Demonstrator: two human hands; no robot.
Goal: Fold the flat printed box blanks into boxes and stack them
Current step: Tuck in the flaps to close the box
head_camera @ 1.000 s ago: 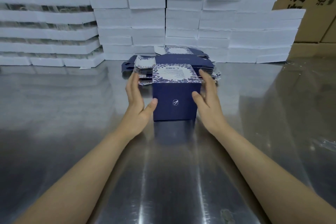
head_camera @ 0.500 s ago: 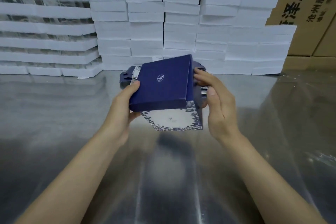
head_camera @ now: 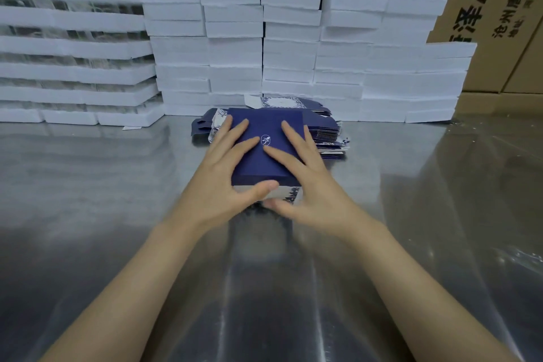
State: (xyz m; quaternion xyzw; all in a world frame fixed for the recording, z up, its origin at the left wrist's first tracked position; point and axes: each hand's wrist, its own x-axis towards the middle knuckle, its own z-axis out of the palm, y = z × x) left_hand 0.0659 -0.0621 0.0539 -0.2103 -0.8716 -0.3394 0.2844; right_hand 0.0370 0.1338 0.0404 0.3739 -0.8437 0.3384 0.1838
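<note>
A folded navy box (head_camera: 266,123) with a small white logo lies on its side on the steel table (head_camera: 102,214), its blue-and-white patterned end facing me. My left hand (head_camera: 226,182) and my right hand (head_camera: 311,191) lie flat on its top face with the fingers spread and straight. Both thumbs press against the near patterned end. Right behind the box is a pile of flat navy printed blanks (head_camera: 327,132), partly hidden by the box and my fingers.
White foam slabs (head_camera: 232,50) are stacked in a wall along the back of the table. Stacks of clear-and-white trays (head_camera: 67,47) stand at the back left. Brown printed cartons (head_camera: 499,9) rise behind on the right.
The box stood upright on the table, was lifted and tipped over, and now lies on its side under both flat hands, with my thumbs on its near end.
</note>
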